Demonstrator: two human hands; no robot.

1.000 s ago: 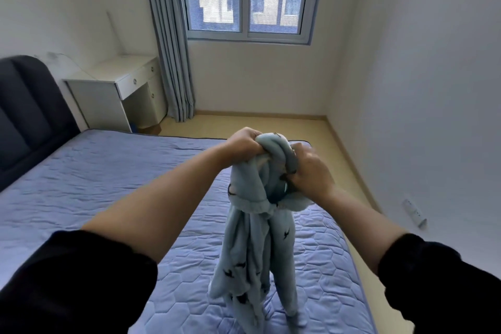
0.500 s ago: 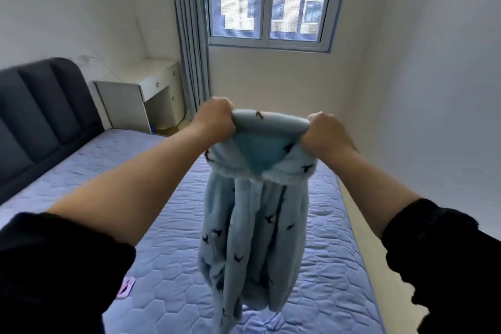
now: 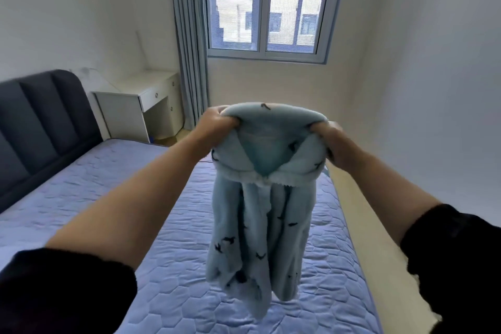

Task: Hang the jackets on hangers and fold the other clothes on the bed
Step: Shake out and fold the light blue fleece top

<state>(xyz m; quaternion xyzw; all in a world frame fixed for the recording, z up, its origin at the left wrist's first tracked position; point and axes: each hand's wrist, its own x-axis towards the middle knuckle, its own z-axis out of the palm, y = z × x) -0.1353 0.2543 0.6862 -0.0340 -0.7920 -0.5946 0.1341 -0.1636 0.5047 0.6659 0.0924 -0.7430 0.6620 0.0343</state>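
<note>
Bed [image 3: 113, 198] with quilted blue cover fills the lower frame, and we stand at its side. The pale blue fleece garment [image 3: 260, 225] with a dark bird print hangs in the air over the mattress, held up by its collar or hood edge, body drooping in loose vertical folds, hem low over the cover (contact with the bed: cannot tell). Left hand [image 3: 217, 125] grips the left end of that top edge and right hand [image 3: 329, 144] grips the right end, fingers [image 3: 230, 124] of both curled tight into the fleece. To do this step well, we judge we should first decide jacket or not (no hanger in view). Then we spread the hands wider to pull the top edge taut, find both shoulder seams, shake the folds out, and lay it flat on the bed before any fold.
</note>
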